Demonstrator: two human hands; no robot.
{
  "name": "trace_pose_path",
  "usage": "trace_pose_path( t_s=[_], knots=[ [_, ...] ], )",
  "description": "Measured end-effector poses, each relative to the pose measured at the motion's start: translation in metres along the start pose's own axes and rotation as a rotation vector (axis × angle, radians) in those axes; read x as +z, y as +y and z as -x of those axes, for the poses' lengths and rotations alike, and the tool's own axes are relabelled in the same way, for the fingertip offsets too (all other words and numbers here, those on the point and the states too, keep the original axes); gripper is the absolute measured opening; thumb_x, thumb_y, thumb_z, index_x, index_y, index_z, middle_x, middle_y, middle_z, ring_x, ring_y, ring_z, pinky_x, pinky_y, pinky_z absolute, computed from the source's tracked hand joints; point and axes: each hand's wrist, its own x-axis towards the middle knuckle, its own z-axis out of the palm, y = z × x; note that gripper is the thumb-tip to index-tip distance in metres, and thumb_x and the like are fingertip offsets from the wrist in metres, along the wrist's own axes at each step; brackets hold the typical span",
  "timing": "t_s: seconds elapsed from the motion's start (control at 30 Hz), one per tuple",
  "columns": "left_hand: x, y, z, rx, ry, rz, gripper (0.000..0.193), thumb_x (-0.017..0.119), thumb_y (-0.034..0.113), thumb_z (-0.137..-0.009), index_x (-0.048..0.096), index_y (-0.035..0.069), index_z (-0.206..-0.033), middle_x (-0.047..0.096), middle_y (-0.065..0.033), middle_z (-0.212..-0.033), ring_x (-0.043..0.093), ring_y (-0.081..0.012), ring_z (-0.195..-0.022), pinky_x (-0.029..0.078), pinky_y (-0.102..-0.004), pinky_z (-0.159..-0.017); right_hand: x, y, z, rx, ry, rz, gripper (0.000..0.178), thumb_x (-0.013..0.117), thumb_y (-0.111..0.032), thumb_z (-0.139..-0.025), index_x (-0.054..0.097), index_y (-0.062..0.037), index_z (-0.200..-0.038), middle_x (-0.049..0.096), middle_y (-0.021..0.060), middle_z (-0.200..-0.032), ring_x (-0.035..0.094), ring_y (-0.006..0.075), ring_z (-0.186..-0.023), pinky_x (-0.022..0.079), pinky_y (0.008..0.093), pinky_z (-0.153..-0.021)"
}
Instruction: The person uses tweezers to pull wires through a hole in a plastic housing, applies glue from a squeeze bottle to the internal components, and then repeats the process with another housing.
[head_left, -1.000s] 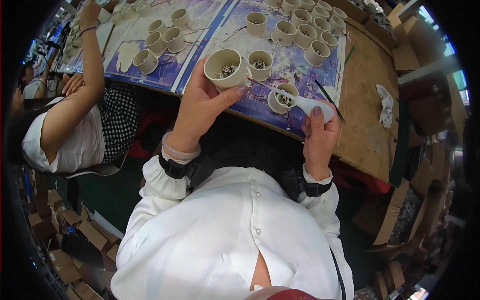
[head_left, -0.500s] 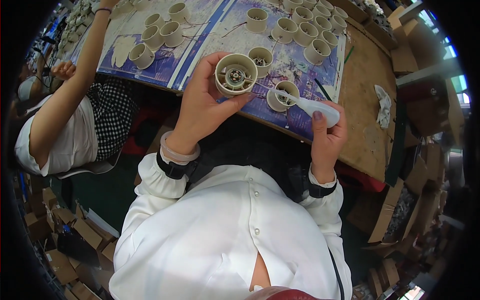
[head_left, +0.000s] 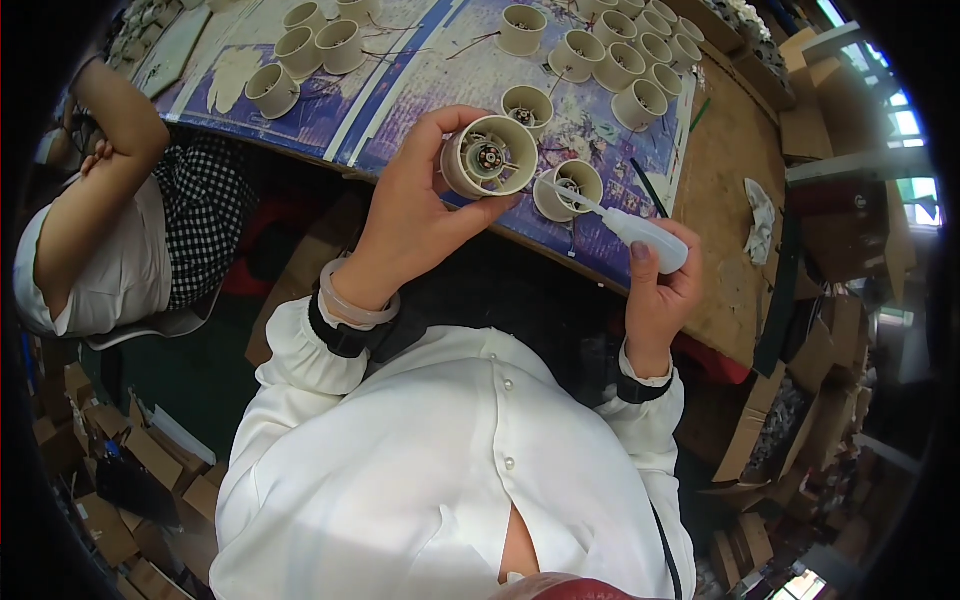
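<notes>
Well, hands (head_left: 415, 220) hold cup (head_left: 520, 148) (and bottle (head_left: 650, 240)).

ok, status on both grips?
Left grip on cup, mouth toward camera. Right grip on bottle, nozzle pointing at cup. Another cup shows behind nozzle; tip contact unclear.

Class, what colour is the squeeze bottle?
The squeeze bottle is translucent white, best seen in the head view.
</notes>
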Motion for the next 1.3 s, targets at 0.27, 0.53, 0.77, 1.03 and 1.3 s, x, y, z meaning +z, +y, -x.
trace_pose_path(
  t_s=[0.27, 0.53, 0.77, 1.03, 1.3],
  knots=[
    [0.001, -0.002, -0.001, -0.041, 0.013, -0.070, 0.059, 0.079, 0.008, -0.073, 0.047, 0.004, -0.122, 0.055, -0.0075, -0.116, 0.058, -0.0158, -0.105, 0.051, -0.0282, -0.086, -0.003, -0.002, 0.006, -0.179, -0.015, 0.237, 0.025, 0.070, -0.016, -0.087, 0.057, -0.0025, -0.105, 0.059, 0.0041, -0.096, 0.054, 0.0099, -0.083, 0.044, 0.0228, -0.078],
    [0.000, -0.006, 0.001, -0.035, 0.007, -0.048, 0.058, 0.079, 0.008, -0.073, 0.047, 0.004, -0.121, 0.056, -0.0070, -0.115, 0.058, -0.0160, -0.105, 0.051, -0.0282, -0.087, -0.012, -0.007, 0.005, -0.191, -0.086, 0.304, 0.030, 0.072, -0.018, -0.085, 0.057, -0.0011, -0.105, 0.060, 0.0063, -0.098, 0.055, 0.0130, -0.086, 0.044, 0.0252, -0.081],
    [0.003, -0.009, 0.000, -0.035, -0.030, -0.043, 0.058, 0.079, 0.009, -0.073, 0.047, 0.004, -0.121, 0.056, -0.0069, -0.115, 0.058, -0.0164, -0.106, 0.050, -0.0285, -0.087, -0.025, -0.008, 0.003, -0.232, -0.128, 0.337, 0.033, 0.074, -0.017, -0.083, 0.057, -0.0007, -0.105, 0.060, 0.0081, -0.099, 0.056, 0.0150, -0.087, 0.044, 0.0263, -0.081],
    [0.002, -0.007, 0.001, -0.012, -0.093, -0.101, 0.062, 0.076, -0.004, -0.074, 0.042, 0.003, -0.126, 0.052, -0.0071, -0.121, 0.055, -0.0144, -0.111, 0.050, -0.0277, -0.093, -0.029, -0.009, -0.002, -0.281, -0.160, 0.356, 0.034, 0.074, -0.017, -0.082, 0.056, -0.0012, -0.106, 0.060, 0.0086, -0.098, 0.055, 0.0161, -0.088, 0.044, 0.0265, -0.080],
    [0.002, -0.007, 0.002, -0.035, -0.097, -0.079, 0.062, 0.076, -0.003, -0.074, 0.042, 0.003, -0.126, 0.052, -0.0071, -0.120, 0.055, -0.0141, -0.110, 0.050, -0.0276, -0.093, -0.027, -0.016, -0.011, -0.388, -0.138, 0.346, 0.039, 0.083, -0.020, -0.073, 0.058, -0.0029, -0.098, 0.060, 0.0077, -0.082, 0.056, 0.0179, -0.070, 0.042, 0.0265, -0.063]
  ],
)
